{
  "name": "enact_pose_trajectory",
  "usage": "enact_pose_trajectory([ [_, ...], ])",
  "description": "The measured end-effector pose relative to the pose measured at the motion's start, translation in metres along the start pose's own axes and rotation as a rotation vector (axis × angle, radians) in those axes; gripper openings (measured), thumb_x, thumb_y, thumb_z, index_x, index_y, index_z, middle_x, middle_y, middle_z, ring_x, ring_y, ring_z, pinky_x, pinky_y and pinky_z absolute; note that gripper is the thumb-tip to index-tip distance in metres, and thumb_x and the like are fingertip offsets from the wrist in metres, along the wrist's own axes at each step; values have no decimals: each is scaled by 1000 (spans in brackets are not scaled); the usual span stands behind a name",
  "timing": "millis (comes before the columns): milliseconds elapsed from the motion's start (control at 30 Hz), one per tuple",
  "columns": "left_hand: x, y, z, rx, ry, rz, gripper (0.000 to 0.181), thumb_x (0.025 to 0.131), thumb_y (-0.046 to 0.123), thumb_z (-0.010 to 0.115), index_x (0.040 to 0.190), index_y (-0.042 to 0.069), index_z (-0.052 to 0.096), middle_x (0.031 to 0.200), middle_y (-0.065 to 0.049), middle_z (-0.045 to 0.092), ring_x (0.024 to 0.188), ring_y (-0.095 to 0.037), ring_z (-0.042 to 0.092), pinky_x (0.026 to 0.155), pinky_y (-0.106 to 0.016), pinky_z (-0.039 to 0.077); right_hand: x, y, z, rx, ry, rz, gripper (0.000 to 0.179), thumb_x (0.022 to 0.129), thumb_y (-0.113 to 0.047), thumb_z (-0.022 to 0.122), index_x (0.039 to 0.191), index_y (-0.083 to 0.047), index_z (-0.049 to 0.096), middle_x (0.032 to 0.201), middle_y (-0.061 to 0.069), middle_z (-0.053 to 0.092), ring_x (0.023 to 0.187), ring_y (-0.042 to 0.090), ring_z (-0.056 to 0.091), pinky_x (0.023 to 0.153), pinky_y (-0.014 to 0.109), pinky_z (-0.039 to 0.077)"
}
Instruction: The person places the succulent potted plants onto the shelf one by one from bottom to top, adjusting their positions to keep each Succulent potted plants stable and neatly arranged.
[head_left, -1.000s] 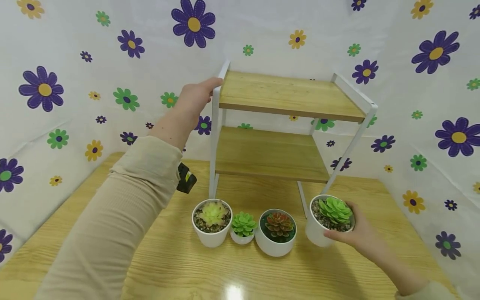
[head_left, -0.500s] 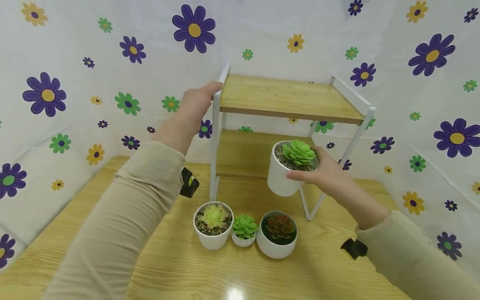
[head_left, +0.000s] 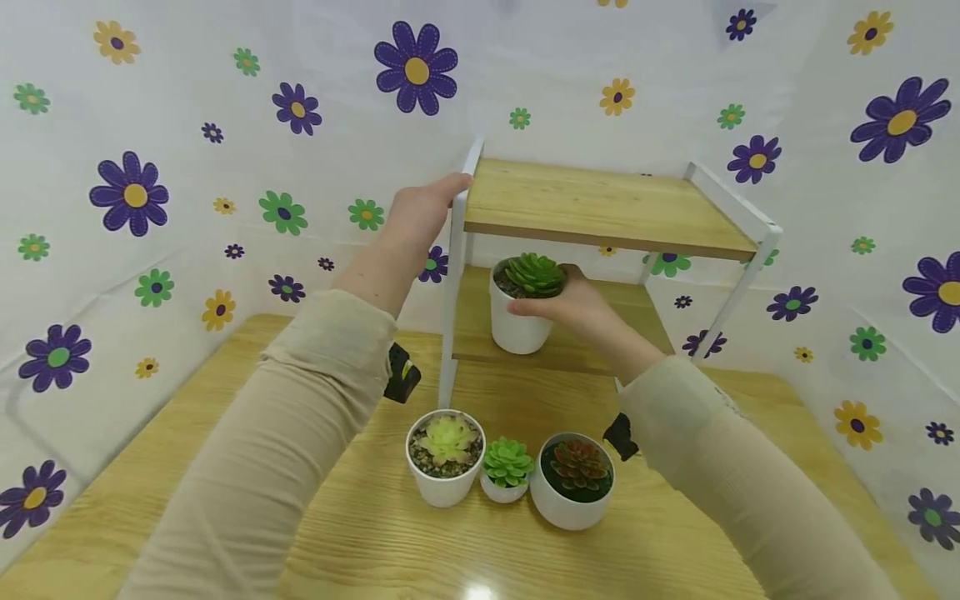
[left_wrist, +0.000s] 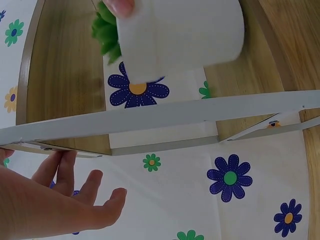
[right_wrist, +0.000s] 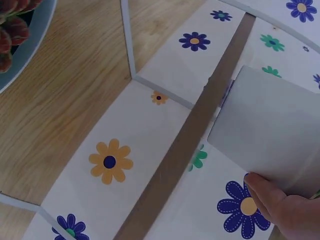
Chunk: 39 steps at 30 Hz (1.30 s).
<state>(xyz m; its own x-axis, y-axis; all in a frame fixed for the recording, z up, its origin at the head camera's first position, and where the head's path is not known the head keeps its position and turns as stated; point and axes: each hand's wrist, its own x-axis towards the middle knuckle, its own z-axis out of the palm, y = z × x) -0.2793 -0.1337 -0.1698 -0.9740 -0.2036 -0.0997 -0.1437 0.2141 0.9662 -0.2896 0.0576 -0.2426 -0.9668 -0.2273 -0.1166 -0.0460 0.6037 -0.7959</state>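
My left hand [head_left: 422,215] grips the upper left corner of a two-tier shelf rack [head_left: 600,200], with white metal sides and wooden boards. In the left wrist view the left hand [left_wrist: 65,195] has some fingertips against the frame and others hanging free. My right hand [head_left: 581,308] holds a white pot with a green succulent [head_left: 519,321], thumb in front. That pot is upright over the left part of the lower board [head_left: 615,333], below the top one. Whether its base touches the board I cannot tell. In the right wrist view the pot's white side [right_wrist: 272,122] shows beyond the board's edge.
On the wooden table [head_left: 375,542] before the rack stand a white pot with a yellowish succulent [head_left: 446,483], a small green one [head_left: 507,475], and a wide pot with a reddish succulent [head_left: 573,508]. A flower-patterned sheet [head_left: 315,50] hangs behind and at the sides.
My right hand has lifted the green succulent's pot from the right front of the table and carried it up and left to the lower board. The left hand stays on the rack.
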Motion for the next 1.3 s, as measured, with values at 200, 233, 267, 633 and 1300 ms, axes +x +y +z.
enact_pose_trajectory([
  [200, -1, -2, 2, -18, 2, 18, 64, 89, 53, 51, 142, 19, 38, 151, 4, 32, 142, -17, 24, 116, -40, 23, 10, -6, 8, 7, 1, 5, 100, 78, -43, 71, 148, -5, 10, 149, 16, 29, 137, 31, 32, 111, 48, 32],
  [233, -1, -2, 1, -19, 4, 20, 65, 89, 53, 51, 142, 19, 38, 151, 4, 32, 142, -17, 25, 116, -41, 23, 11, -7, 9, 11, 1, -3, 99, 78, -42, 71, 147, -4, 11, 148, 16, 30, 136, 31, 33, 111, 48, 32],
  [267, -1, -2, 1, -21, 5, 21, 65, 89, 53, 51, 143, 19, 37, 151, 4, 32, 142, -17, 25, 116, -40, 23, 13, -7, 10, 16, 0, -6, 99, 79, -41, 71, 147, -4, 11, 148, 17, 30, 136, 31, 32, 111, 47, 32],
  [633, 1, -1, 5, -18, 14, 22, 63, 89, 52, 50, 141, 18, 41, 151, 4, 32, 141, -18, 26, 116, -42, 24, 10, -1, 8, 107, -56, 25, 100, 85, -42, 62, 148, -4, -5, 152, 20, 17, 138, 32, 30, 113, 46, 30],
  [1300, 2, 0, 2, 14, 16, 12, 69, 88, 53, 49, 145, 16, 34, 154, 4, 26, 144, -19, 20, 118, -41, 19, -78, 80, -34, 93, -133, -131, 72, 94, -34, 53, 146, 0, 16, 143, 25, 35, 128, 38, 42, 107, 52, 35],
])
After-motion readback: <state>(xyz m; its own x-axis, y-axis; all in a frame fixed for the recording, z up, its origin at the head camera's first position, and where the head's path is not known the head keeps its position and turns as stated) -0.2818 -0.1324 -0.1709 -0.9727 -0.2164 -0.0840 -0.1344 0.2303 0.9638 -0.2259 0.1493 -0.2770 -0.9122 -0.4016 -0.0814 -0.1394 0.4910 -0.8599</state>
